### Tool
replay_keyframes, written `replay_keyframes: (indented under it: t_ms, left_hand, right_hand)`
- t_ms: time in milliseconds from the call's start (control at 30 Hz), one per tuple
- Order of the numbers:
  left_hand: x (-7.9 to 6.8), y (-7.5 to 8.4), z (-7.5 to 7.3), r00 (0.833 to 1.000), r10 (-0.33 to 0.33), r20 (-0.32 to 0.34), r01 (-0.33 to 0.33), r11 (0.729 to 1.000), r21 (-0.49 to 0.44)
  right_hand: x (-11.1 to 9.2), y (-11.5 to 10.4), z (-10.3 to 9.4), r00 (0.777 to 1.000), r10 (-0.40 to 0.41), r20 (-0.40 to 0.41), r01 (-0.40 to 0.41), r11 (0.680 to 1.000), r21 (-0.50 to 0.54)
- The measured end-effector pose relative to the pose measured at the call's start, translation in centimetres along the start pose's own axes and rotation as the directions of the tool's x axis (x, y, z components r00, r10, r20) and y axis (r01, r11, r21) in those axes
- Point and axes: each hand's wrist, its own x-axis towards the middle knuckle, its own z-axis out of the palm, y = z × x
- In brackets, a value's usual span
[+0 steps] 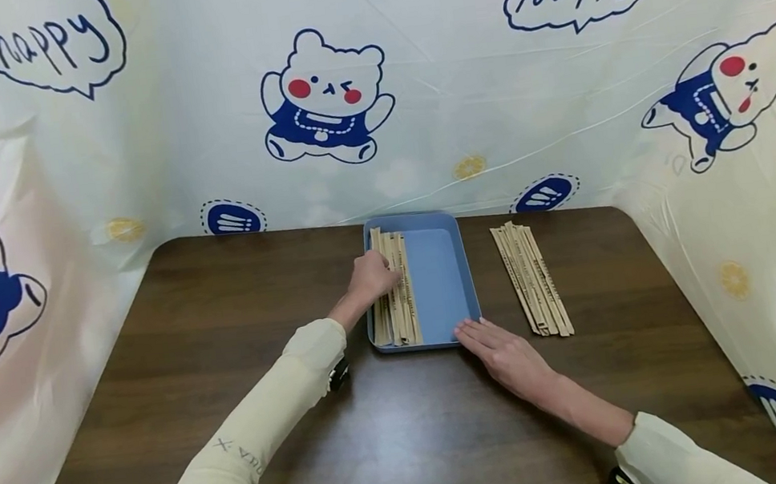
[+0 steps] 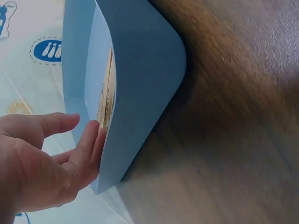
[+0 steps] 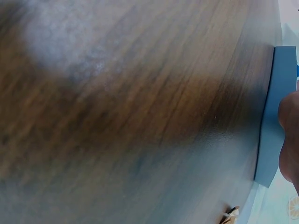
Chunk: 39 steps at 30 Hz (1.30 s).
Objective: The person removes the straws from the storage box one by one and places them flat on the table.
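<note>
A blue rectangular tray [image 1: 438, 268] stands at the back middle of the table. Along its left side lies a bundle of slim beige paper-wrapped sticks [image 1: 404, 313] with small print, whose contents I cannot see. My left hand [image 1: 371, 278] reaches over the tray's left wall onto these sticks. In the left wrist view, the thumb and fingers of the left hand [image 2: 51, 161] are apart, fingertips by the sticks [image 2: 107, 95]. My right hand [image 1: 515, 360] rests with extended fingers at the tray's front right corner. Only part of the right hand [image 3: 290, 135] shows in the right wrist view, beside the tray wall [image 3: 275, 107].
A second bundle of similar wrapped sticks [image 1: 531, 281] lies on the brown wooden table [image 1: 399, 450], right of the tray. Behind the table hangs a pale curtain [image 1: 432, 123] printed with bears.
</note>
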Motion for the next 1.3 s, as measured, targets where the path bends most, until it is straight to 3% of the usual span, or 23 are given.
replay_keyframes:
  t_ms: [200, 700, 967, 1300]
  left_hand:
    - [0.4, 0.2, 0.3, 0.999, -0.029, 0.041, 0.026, 0.998, 0.06]
    - [0.7, 0.4, 1.7, 0.998, -0.035, 0.049, 0.028, 0.99, 0.136]
    - [1.0, 0.0, 1.7, 0.994, -0.067, 0.081, 0.059, 0.994, 0.093]
    - [1.0, -0.2, 2.1, 0.996, -0.047, 0.079, 0.037, 0.992, 0.124]
  right_hand:
    - [-0.1, 0.1, 0.0, 1.0, 0.005, 0.015, -0.005, 1.0, 0.009]
    - [-0.2, 0.0, 0.0, 0.999, 0.02, 0.028, -0.02, 1.0, 0.003]
    - [-0.1, 0.1, 0.0, 1.0, 0.015, 0.021, -0.015, 1.0, 0.005]
    - [-0.1, 0.1, 0.0, 0.999, 0.019, 0.026, -0.019, 1.0, 0.002]
